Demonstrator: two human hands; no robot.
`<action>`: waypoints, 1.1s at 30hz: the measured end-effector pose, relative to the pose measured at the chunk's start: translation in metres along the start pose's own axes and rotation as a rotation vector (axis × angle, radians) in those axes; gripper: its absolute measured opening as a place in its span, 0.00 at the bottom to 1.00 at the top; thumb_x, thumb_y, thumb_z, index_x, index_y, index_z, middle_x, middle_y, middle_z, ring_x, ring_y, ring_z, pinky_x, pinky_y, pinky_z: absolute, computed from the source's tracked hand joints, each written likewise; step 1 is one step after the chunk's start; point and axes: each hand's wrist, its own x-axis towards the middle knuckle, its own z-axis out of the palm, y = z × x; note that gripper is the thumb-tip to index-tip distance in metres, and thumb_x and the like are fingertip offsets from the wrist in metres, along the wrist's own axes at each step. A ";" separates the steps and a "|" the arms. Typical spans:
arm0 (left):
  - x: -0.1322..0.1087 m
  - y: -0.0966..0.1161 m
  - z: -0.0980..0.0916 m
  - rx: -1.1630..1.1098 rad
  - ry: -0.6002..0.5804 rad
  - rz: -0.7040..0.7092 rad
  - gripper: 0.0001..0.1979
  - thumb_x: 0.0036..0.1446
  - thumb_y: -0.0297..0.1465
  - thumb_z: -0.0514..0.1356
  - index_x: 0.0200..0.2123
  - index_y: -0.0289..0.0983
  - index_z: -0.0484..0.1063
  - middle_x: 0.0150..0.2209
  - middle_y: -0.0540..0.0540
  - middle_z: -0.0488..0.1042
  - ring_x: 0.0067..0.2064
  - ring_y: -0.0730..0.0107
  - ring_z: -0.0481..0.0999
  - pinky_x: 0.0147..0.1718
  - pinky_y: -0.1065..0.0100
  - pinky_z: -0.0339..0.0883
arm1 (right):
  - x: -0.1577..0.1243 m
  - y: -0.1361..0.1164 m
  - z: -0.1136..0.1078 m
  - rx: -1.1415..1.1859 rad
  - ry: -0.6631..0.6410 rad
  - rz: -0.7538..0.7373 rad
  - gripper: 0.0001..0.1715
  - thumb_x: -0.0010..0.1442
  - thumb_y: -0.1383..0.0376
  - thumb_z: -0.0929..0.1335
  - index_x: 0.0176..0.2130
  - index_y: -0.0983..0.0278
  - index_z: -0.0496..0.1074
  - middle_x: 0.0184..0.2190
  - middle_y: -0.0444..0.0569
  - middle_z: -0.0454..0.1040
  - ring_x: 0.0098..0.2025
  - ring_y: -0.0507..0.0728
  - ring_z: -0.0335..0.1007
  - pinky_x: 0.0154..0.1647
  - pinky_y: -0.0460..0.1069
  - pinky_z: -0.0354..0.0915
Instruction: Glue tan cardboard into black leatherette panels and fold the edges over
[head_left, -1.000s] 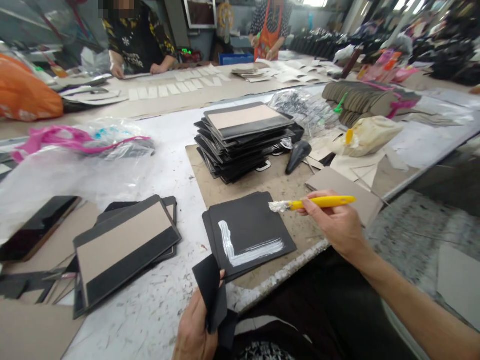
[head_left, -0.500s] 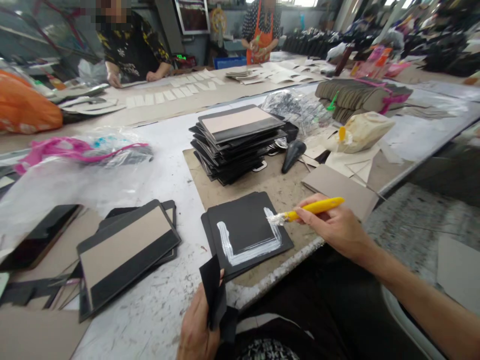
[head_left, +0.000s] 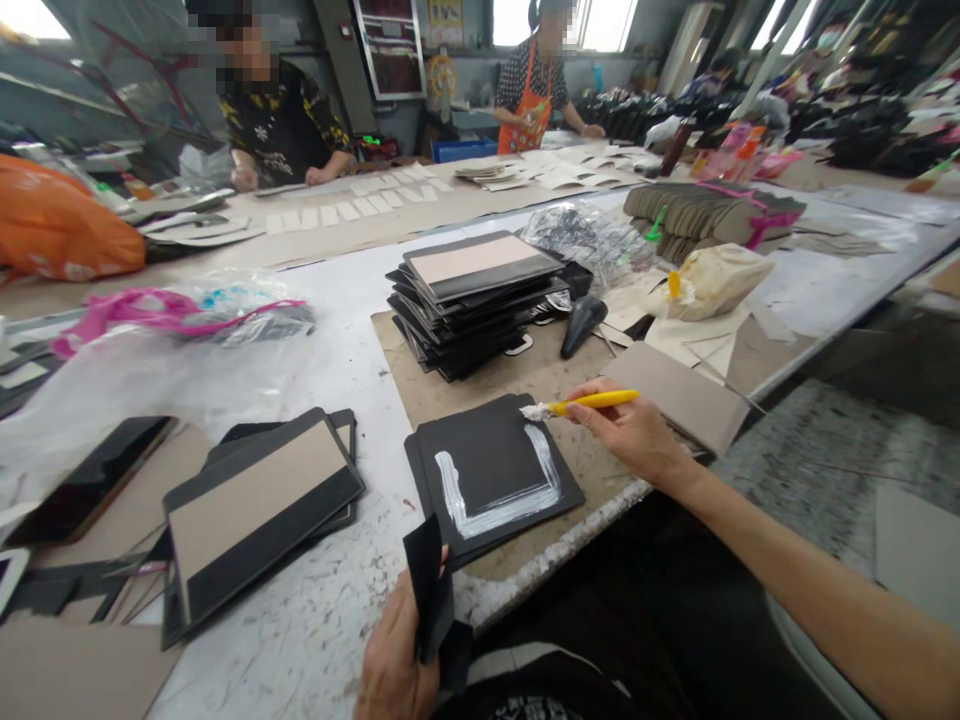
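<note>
Scuffed white tbl (head_left: 300, 590); co-worker's blk garment (head_left: 274, 130) print illegible. R hand (head_left: 630, 435): fingers closed on yellow-handled brush (head_left: 596, 400), at flat blk panel (head_left: 487, 450) w/ streaky white U (head_left: 517, 507), nr tbl edge. L hand (head_left: 394, 645): fingers gripping thin blk sheets (head_left: 431, 600).

Free lane of tabletop (head_left: 381, 430) left of the black panel (head_left: 491, 455), tall stack (head_left: 472, 315) as barrier behind

bare left hand (head_left: 394, 650), bare right hand (head_left: 637, 435), right forearm (head_left: 795, 570) uncovered as far as it shows, black clothing (head_left: 637, 590) over the lap, pale curved band (head_left: 525, 657) across it, black-and-white patterned patch (head_left: 536, 708) below
</note>
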 end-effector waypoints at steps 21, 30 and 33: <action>0.006 0.011 0.000 -0.146 0.046 -0.069 0.21 0.60 0.24 0.50 0.57 0.39 0.61 0.54 0.41 0.69 0.56 0.62 0.66 0.57 0.60 0.58 | -0.067 -0.025 -0.012 0.027 -0.028 0.234 0.13 0.56 0.55 0.67 0.34 0.62 0.70 0.30 0.47 0.73 0.29 0.53 0.72 0.31 0.46 0.70; 0.011 0.014 -0.005 -0.331 0.068 -0.228 0.13 0.62 0.28 0.50 0.46 0.39 0.70 0.50 0.43 0.73 0.54 0.64 0.70 0.54 0.62 0.62 | -0.054 -0.057 0.041 0.285 -0.003 0.160 0.12 0.57 0.57 0.67 0.32 0.63 0.69 0.26 0.45 0.72 0.26 0.52 0.72 0.29 0.45 0.70; 0.013 0.014 -0.006 -0.326 0.085 -0.227 0.13 0.61 0.29 0.51 0.46 0.38 0.70 0.49 0.43 0.74 0.52 0.64 0.71 0.52 0.63 0.65 | -0.039 -0.059 0.065 0.318 -0.015 0.066 0.11 0.58 0.58 0.67 0.34 0.64 0.69 0.29 0.46 0.71 0.29 0.53 0.72 0.31 0.47 0.70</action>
